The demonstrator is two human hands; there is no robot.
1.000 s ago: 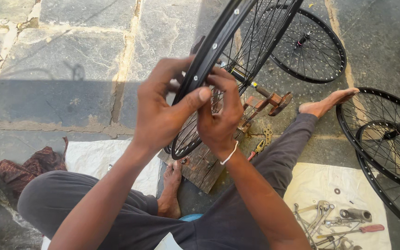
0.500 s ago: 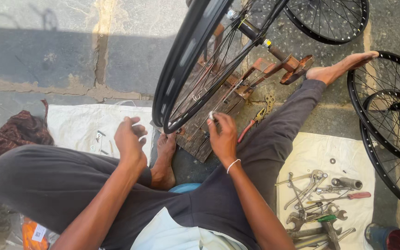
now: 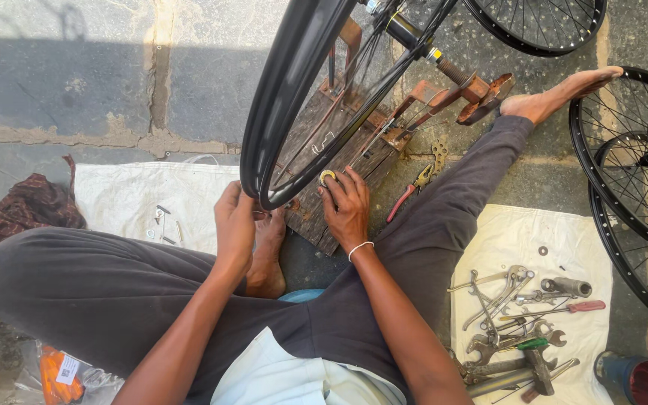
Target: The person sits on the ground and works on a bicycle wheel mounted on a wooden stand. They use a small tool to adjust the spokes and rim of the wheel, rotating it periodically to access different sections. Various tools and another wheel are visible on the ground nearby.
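A black bicycle wheel rim (image 3: 283, 90) with thin spokes stands upright in a rusty truing stand (image 3: 414, 105) fixed to a wooden board (image 3: 339, 150). My left hand (image 3: 234, 225) rests against the rim's lowest edge, fingers curled on it. My right hand (image 3: 346, 206) lies on the board beside the rim, its fingertips pinching a small round brass-coloured spoke tool (image 3: 327, 177). I sit on the ground in dark trousers, my right leg stretched out to a bare foot (image 3: 556, 94).
A white cloth (image 3: 523, 247) at right holds several spanners and a red-handled screwdriver (image 3: 564, 307). Red-handled pliers (image 3: 406, 191) lie by the board. More black wheels (image 3: 624, 172) lie at right and top. A blue tin (image 3: 635, 375) sits bottom right, another cloth (image 3: 144, 202) at left.
Both hands have come down off the upper rim. The left now sits at the rim's bottom edge; the right has settled on the board with the small tool.
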